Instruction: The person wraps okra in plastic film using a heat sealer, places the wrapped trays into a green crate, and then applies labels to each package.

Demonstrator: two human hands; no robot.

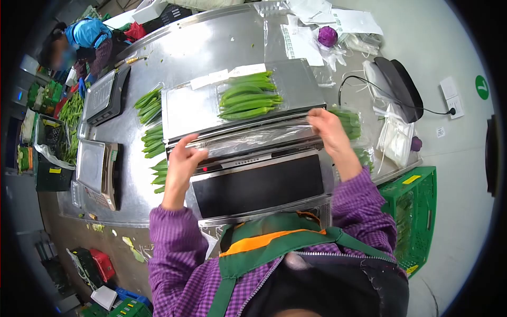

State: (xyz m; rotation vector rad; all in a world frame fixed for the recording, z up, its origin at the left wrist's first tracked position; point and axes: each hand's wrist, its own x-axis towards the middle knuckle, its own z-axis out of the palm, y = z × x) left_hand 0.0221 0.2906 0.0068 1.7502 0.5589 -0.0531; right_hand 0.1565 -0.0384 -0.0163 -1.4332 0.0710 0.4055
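Where the okra [251, 98] lies: on the silver top of the wrapper [187, 112], beyond the film [259, 138] and between my two hands as seen from above, nearer the right side of that top.
Okra's long axis: left to right across my view, roughly along the wrapper's front edge, the right ends of most pods slightly farther from me; the middle pods bow a little.
Okra's pose: lying flat, side by side in a stack of rows running away from me.
Film's line: crosswise in front of the okra, wrinkled and shiny, its right side a touch farther off.
My left hand [182, 165]: at the film's left end, thumb and forefinger apart with a gap between them; I cannot tell whether they touch the film.
My right hand [331, 136]: at the film's right end, fingers bent at the wrapper's corner; whether the tips are closed on film, I cannot tell.
Black plate [259, 186]: nearer me than the film, a red light [205, 169] by its far left corner.
Other okra packs: some [152, 134] just left of the wrapper, some [347, 124] at its right, partly behind my right hand.
Scales: two [105, 95] [92, 165] farther left on the table [211, 37].
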